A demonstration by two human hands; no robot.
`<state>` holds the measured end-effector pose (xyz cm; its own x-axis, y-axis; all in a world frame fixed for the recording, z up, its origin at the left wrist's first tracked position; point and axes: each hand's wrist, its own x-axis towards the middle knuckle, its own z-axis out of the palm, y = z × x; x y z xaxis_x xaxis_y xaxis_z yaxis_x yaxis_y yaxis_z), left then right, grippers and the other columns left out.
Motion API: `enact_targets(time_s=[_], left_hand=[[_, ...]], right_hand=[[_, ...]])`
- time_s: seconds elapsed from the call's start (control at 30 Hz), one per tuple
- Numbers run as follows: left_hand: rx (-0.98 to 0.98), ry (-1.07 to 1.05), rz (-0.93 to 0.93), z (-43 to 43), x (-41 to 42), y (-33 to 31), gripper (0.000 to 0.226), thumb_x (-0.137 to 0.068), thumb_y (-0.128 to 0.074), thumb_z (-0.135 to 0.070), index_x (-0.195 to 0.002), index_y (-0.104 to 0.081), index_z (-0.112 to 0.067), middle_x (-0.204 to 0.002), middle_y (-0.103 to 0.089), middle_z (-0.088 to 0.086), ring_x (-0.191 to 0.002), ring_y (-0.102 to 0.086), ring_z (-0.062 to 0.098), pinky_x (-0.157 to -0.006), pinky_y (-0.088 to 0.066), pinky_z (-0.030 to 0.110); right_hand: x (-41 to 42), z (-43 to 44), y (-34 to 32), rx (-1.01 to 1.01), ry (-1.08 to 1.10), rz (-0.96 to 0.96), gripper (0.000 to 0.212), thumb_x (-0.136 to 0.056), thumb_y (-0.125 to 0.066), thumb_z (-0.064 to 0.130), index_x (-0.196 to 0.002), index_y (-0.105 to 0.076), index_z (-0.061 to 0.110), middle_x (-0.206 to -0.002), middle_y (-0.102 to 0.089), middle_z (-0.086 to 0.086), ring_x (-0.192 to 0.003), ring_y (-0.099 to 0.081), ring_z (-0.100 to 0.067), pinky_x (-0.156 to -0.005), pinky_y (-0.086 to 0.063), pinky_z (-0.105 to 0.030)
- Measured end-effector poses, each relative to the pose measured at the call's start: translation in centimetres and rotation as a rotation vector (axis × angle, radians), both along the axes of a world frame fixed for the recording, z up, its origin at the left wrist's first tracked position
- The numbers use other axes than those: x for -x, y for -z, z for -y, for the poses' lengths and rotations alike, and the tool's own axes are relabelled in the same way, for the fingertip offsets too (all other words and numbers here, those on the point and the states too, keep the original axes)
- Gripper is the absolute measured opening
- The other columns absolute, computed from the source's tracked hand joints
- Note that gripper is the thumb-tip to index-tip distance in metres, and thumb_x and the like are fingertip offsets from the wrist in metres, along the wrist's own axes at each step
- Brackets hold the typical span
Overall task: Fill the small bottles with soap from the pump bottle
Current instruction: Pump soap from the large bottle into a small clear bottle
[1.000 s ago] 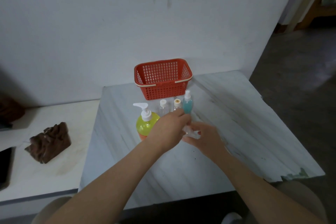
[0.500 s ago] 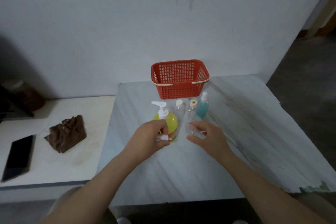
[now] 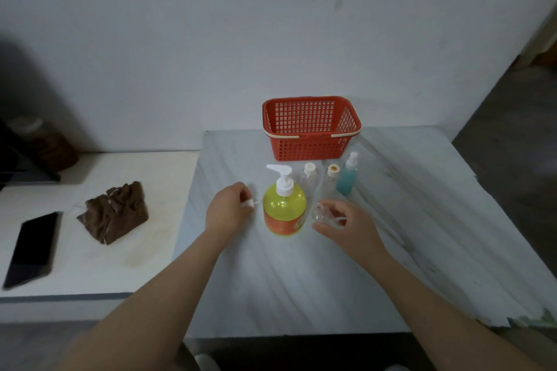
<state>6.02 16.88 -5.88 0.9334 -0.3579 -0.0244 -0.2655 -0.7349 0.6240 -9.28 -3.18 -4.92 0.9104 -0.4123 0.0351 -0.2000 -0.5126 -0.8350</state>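
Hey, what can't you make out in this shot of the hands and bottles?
Head view:
- small clear bottle: fingers of the right hand cover it; fill level unreadable.
- white piece: pinched in the left hand, mostly hidden; cap or not, cannot tell.
- red basket: near wall hides its floor.
- dark shape at left edge: dim, blurred.

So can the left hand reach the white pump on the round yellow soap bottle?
Probably yes: the left hand rests beside the yellow soap bottle, nothing between it and the white pump. It pinches a small white cap, so pressing may be awkward.
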Motion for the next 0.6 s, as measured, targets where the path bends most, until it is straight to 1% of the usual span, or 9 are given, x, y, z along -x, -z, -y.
enact_targets(time_s=[0.13,0.23,0.3,0.37,0.4,0.47,0.53,0.6], left_hand=[[-0.102,-0.001,0.035,1.2,-0.3,0.4,0.009,-0.076,-0.061,-0.016,-0.084,-0.059,-0.017,-0.087,-0.063,0.003,-0.084,-0.058,0.023,-0.068,-0.045,0.031],[-0.116,0.033,0.039,1.0,-0.6,0.5,0.013,-0.076,-0.064,-0.016,-0.088,-0.060,-0.015,-0.093,-0.062,0.005,-0.087,-0.058,0.024,-0.071,-0.046,0.032],[-0.079,0.057,0.045,0.5,-0.9,0.3,0.021,-0.075,-0.070,-0.017,-0.094,-0.062,-0.013,-0.098,-0.062,0.005,-0.089,-0.057,0.021,-0.073,-0.043,0.028],[-0.009,0.061,0.053,0.1,-1.1,-0.5,0.025,-0.073,-0.072,-0.011,-0.097,-0.063,-0.011,-0.099,-0.063,0.003,-0.089,-0.057,0.018,-0.075,-0.039,0.023],[0.044,0.064,0.043,0.1,-1.2,-1.1,0.027,-0.072,-0.071,-0.005,-0.097,-0.063,-0.012,-0.099,-0.064,0.002,-0.089,-0.058,0.017,-0.076,-0.041,0.022],[0.178,0.101,-0.023,0.2,-1.1,-2.5,0.034,-0.071,-0.068,0.003,-0.098,-0.062,-0.016,-0.100,-0.065,0.001,-0.092,-0.061,0.018,-0.078,-0.049,0.025],[0.241,0.204,-0.125,0.5,-0.7,-3.8,0.042,-0.071,-0.065,0.008,-0.106,-0.062,-0.017,-0.110,-0.064,0.001,-0.100,-0.061,0.016,-0.082,-0.053,0.029],[0.239,0.338,-0.174,0.9,0.0,-4.4,0.051,-0.070,-0.062,0.012,-0.115,-0.062,-0.014,-0.117,-0.063,0.000,-0.107,-0.060,0.014,-0.089,-0.052,0.027]], right_hand=[[0.1,0.4,0.1,-0.002,0.010,-0.007,0.035,-0.072,-0.079,0.023,-0.103,-0.065,0.030,-0.095,-0.066,0.015,-0.084,-0.058,0.009,-0.068,-0.040,-0.003],[0.0,0.5,0.1,-0.006,0.007,-0.014,0.034,-0.072,-0.078,0.024,-0.102,-0.064,0.033,-0.095,-0.066,0.016,-0.084,-0.057,0.009,-0.068,-0.039,-0.003],[0.0,0.5,0.1,-0.015,0.004,-0.011,0.033,-0.073,-0.078,0.024,-0.102,-0.064,0.033,-0.096,-0.066,0.017,-0.085,-0.058,0.008,-0.068,-0.040,-0.003],[0.0,0.6,0.1,-0.026,0.002,-0.007,0.033,-0.073,-0.077,0.024,-0.102,-0.064,0.033,-0.096,-0.066,0.018,-0.086,-0.059,0.005,-0.069,-0.041,-0.003],[0.0,0.5,0.0,-0.027,0.000,-0.003,0.033,-0.073,-0.078,0.024,-0.101,-0.063,0.034,-0.095,-0.065,0.019,-0.086,-0.059,0.005,-0.069,-0.041,-0.003],[-0.2,0.4,-0.3,-0.028,-0.007,0.022,0.033,-0.073,-0.078,0.023,-0.098,-0.061,0.038,-0.093,-0.066,0.019,-0.085,-0.060,0.004,-0.069,-0.041,-0.003],[-0.3,0.3,-0.7,-0.046,-0.007,0.049,0.032,-0.075,-0.077,0.022,-0.093,-0.060,0.043,-0.089,-0.066,0.020,-0.082,-0.061,0.007,-0.069,-0.041,-0.002],[-0.3,0.1,-0.9,-0.060,-0.021,0.064,0.031,-0.078,-0.075,0.023,-0.088,-0.058,0.046,-0.085,-0.065,0.023,-0.080,-0.059,0.011,-0.068,-0.041,-0.002]])
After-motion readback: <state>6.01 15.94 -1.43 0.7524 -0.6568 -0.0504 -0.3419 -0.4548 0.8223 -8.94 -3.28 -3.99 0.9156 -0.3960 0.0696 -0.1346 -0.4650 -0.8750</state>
